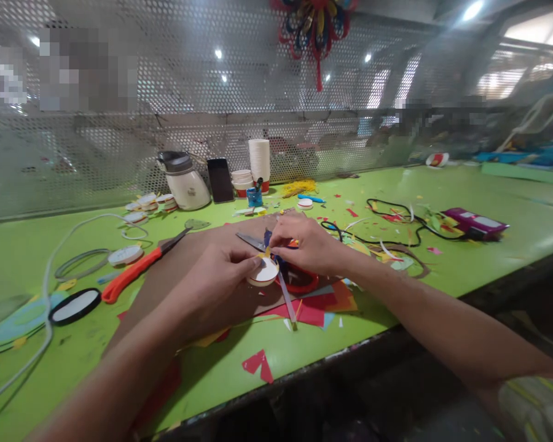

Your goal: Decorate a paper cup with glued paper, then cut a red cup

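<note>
Over the brown board [203, 238], the left hand [223, 267] pinched a white disc [264, 272]; the right hand [306, 242], nearly closed, gripped yellow paper [268, 252] at the disc's rim. Steady support and light pressure seemed advisable.

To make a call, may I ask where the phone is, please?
In the head view, left of centre at the back, the phone stands between the white jug and the paper cups.

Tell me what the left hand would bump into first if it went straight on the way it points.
Probably the right hand, close beyond the white disc that the left hand holds, though depth is hard to judge from one view.
</note>
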Demonstrator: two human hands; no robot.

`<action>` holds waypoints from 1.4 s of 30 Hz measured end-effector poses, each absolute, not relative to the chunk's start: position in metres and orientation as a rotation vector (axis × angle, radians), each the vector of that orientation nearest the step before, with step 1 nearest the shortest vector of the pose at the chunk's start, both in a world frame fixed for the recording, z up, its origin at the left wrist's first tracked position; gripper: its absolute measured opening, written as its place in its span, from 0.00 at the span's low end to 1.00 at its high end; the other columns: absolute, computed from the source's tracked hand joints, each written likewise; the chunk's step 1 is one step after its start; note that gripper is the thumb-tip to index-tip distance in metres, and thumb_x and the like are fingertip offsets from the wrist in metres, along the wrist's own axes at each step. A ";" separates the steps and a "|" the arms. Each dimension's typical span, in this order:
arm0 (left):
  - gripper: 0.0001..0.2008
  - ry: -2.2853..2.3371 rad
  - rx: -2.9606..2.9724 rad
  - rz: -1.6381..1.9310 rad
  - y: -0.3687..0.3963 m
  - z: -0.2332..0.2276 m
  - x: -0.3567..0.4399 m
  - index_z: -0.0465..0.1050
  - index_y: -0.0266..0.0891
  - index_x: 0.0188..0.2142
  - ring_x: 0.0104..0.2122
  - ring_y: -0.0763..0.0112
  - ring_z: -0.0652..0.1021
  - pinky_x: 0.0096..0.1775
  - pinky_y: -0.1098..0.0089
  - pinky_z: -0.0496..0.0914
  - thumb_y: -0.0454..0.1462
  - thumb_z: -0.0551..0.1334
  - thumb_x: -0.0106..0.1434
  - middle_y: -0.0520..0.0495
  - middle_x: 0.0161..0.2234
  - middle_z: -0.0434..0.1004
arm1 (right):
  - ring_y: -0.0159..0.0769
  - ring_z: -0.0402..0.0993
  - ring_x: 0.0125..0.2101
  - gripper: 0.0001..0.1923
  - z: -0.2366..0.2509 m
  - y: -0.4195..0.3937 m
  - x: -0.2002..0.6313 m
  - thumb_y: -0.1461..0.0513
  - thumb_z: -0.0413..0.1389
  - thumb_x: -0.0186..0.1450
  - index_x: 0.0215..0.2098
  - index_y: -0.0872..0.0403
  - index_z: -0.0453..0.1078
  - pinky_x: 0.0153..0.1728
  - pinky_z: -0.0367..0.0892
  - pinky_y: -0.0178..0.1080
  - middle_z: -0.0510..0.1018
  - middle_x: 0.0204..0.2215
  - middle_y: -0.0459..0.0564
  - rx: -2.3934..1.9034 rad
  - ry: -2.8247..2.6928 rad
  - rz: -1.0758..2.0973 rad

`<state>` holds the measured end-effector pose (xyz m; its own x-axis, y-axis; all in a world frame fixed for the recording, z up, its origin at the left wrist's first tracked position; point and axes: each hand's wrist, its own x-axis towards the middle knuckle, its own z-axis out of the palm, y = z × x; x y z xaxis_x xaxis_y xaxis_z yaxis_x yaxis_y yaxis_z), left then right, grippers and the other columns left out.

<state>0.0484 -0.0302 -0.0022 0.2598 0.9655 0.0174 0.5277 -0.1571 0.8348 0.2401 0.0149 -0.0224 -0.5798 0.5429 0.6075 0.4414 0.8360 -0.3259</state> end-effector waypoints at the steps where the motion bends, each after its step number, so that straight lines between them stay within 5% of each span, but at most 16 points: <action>1: 0.11 1.366 1.792 0.748 -0.030 -0.003 0.048 0.81 0.37 0.24 0.23 0.71 0.67 0.25 0.72 0.58 0.39 0.61 0.55 0.51 0.22 0.75 | 0.35 0.71 0.35 0.05 -0.023 0.015 0.240 0.69 0.59 0.61 0.29 0.54 0.74 0.41 0.64 0.38 0.78 0.30 0.47 -0.727 -2.285 0.181; 42: 0.10 1.397 1.671 0.760 -0.019 -0.014 0.042 0.81 0.37 0.25 0.25 0.69 0.70 0.26 0.70 0.61 0.42 0.66 0.52 0.48 0.25 0.79 | 0.35 0.70 0.35 0.03 -0.026 0.013 0.239 0.66 0.59 0.62 0.30 0.56 0.74 0.40 0.61 0.37 0.76 0.30 0.48 -0.769 -2.379 0.090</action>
<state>0.0423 -0.0193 -0.0137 0.2058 0.9773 -0.0497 0.4889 -0.0587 0.8703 0.2386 0.0135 -0.0261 -0.6321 0.5484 0.5475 0.5056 0.8273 -0.2450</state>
